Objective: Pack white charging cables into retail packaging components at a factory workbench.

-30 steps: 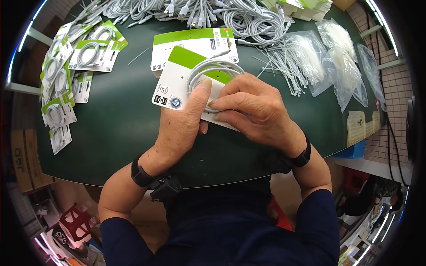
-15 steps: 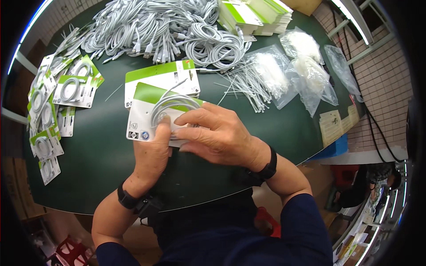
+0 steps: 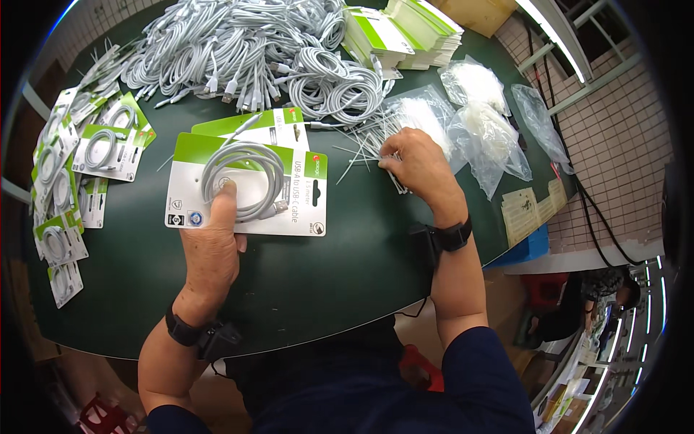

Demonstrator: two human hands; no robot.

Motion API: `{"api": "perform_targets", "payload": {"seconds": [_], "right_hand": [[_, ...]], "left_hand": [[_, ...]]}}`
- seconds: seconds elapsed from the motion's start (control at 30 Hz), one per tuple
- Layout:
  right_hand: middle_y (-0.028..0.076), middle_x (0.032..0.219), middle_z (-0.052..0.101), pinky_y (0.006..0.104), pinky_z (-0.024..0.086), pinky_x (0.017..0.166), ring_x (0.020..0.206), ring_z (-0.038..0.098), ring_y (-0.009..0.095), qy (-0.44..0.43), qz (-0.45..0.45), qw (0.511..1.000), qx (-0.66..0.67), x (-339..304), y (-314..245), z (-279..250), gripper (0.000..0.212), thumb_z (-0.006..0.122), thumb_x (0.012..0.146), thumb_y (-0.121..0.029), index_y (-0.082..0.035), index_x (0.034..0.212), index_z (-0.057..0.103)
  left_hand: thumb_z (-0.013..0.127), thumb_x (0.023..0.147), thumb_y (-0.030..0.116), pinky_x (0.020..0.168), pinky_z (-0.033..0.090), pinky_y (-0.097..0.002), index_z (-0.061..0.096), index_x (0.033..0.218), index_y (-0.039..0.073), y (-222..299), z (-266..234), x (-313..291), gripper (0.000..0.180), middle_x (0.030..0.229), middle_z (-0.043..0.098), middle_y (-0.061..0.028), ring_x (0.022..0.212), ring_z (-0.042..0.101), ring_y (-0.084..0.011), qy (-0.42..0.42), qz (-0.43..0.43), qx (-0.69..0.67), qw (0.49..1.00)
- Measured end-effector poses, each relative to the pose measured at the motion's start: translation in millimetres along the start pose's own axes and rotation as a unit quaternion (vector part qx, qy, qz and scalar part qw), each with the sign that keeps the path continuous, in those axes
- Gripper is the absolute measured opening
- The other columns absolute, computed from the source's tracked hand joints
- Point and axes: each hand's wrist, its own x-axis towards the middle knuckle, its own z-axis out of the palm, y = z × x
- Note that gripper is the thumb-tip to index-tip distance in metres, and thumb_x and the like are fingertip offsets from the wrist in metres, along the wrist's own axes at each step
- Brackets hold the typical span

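My left hand (image 3: 211,253) grips a green and white packaging card (image 3: 307,210), its thumb pressing a coiled grey USB cable (image 3: 274,177) flat against the front. The cable's plug ends stick out at the top and lower right of the coil. Behind this card lies another green and white card (image 3: 289,124) on the table. Over at the right, my right hand (image 3: 428,173) has its fingertips pinched together on the near side of a loose heap of thin white cable ties (image 3: 369,137). A short white tie end shows under its fingers.
A big heap of grey cables (image 3: 217,61) covers the back of the green table (image 3: 325,289). Stacked blank cards (image 3: 426,43) stand beside it. Clear bags of white ties (image 3: 481,130) lie at right. Finished-looking carded cables (image 3: 105,152) pile up along the left edge.
My right hand has left the coil and moved right to the cable ties. My left hand still holds the card and coil, now fully in view.
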Motion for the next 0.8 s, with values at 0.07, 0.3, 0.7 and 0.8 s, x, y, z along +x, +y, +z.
{"api": "perform_targets", "payload": {"seconds": [0.07,0.3,0.7,0.8], "right_hand": [[0.013,0.090,0.070,0.0429,0.055,0.079,0.087,0.069,0.034,-0.003,-0.002,1.000,0.000,1.5,1.4,3.0,0.012,0.078,0.081,-0.013,-0.006,0.091,0.077],[0.014,0.091,0.070,0.0442,0.054,0.080,0.089,0.068,0.037,-0.007,0.013,1.000,0.007,3.0,-5.4,0.0,0.010,0.076,0.085,-0.015,-0.007,0.090,0.075],[0.019,0.092,0.071,0.0469,0.054,0.080,0.091,0.067,0.041,0.058,0.038,0.997,0.016,-1.6,-1.9,1.0,0.011,0.069,0.091,-0.011,0.000,0.094,0.067],[0.016,0.087,0.071,0.0406,0.055,0.074,0.082,0.070,0.032,0.124,-0.022,0.986,0.108,0.4,-10.4,-5.6,0.008,0.069,0.094,-0.006,0.001,0.095,0.066]], "left_hand": [[0.061,0.102,0.012,0.037,0.039,-0.0200,0.054,0.134,0.002,1.1,-1.7,1.8,0.034,0.103,0.066,-0.0069,0.062,0.058,-0.0059,0.005,-0.006,-0.008,1.000],[0.062,0.103,0.013,0.037,0.039,-0.0199,0.052,0.136,0.003,0.5,0.4,1.3,0.037,0.105,0.066,-0.0070,0.060,0.057,-0.0055,0.005,-0.005,-0.012,1.000],[0.061,0.104,0.010,0.038,0.040,-0.0220,0.056,0.131,0.002,-0.8,1.8,-8.4,0.030,0.102,0.067,-0.0074,0.057,0.056,-0.0074,-0.025,0.037,0.023,0.999],[0.062,0.103,0.009,0.040,0.042,-0.0240,0.061,0.125,0.002,-6.9,-5.8,-12.6,0.023,0.099,0.067,-0.0069,0.057,0.057,-0.0091,-0.071,0.081,0.064,0.992]]}}
